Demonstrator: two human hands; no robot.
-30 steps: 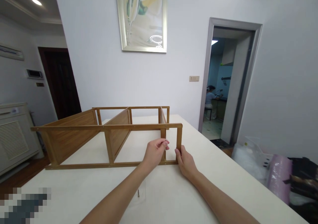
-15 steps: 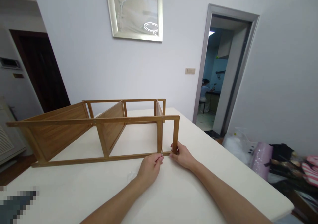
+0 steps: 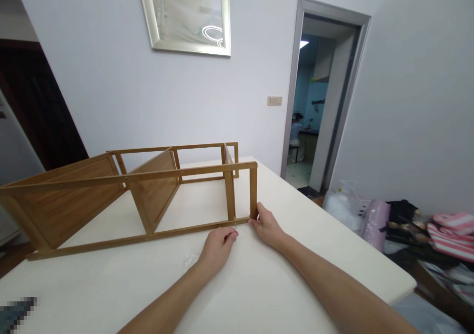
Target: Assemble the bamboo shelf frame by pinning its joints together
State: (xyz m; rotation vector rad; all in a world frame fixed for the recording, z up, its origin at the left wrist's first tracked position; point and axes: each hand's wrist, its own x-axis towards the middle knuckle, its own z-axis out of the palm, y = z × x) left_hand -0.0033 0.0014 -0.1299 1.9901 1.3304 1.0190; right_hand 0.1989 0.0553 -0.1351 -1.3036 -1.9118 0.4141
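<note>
A brown wooden shelf rack (image 3: 138, 185) lies on its side on the white table (image 3: 122, 284), its panels standing upright between the rails. My left hand (image 3: 217, 247) is closed in a pinch just in front of the lower near rail, close to the joint of the right-hand panel. A small shiny metal piece (image 3: 235, 228) pokes up from its fingertips; its kind is too small to make out. My right hand (image 3: 267, 227) is wrapped round the rack's lower right corner, fingers behind the end bar and thumb at the front.
A clear plastic bag (image 3: 190, 261) lies on the table left of my left forearm. At the lower left is a blurred-out dark object (image 3: 17, 314). Beyond the table's right edge sit a pink roll (image 3: 375, 225) and striped fabric (image 3: 452, 235). A person (image 3: 296, 132) sits past the doorway.
The view has turned slightly right, so everything sits further left. My left hand's fingertips are a little lower against the rail. My right hand keeps its hold on the corner.
</note>
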